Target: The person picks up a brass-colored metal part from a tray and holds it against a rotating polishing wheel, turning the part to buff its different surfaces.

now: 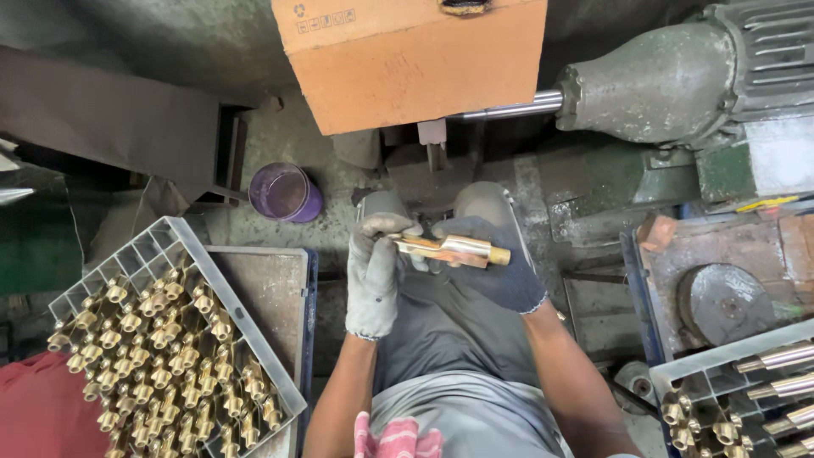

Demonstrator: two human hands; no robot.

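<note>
A brass tube (454, 249) is held crosswise over the lap, between two gloved hands. The left hand (375, 271), in a pale grey glove, is closed around the near, left end of the piece, with the thumb laid on top. The right hand (492, 267), in a dark glove, is cupped under and behind the right half, and its fingers are clamped on the tube, so that only the yellow tip is left showing past them, on the side away from the left hand.

The step in hand is judged to be an inspection or a turning of the piece between the palms, ahead of work at the machine: the steel shaft (517, 108) of the grey motor (661, 80) lies well beyond both hands, further from the body and toward the right. For the next move a firm grip by both hands would be called for, with the tube kept level.

A grey crate (182, 242) of brass fittings (161, 356) stands well to the outer side of the left hand, nearer the body. A second crate (721, 365) with longer brass tubes is seen beyond the right forearm. A purple cup (286, 192) stands ahead of the left hand, to its left. A cardboard box (415, 59) is seen straight ahead of both hands.
</note>
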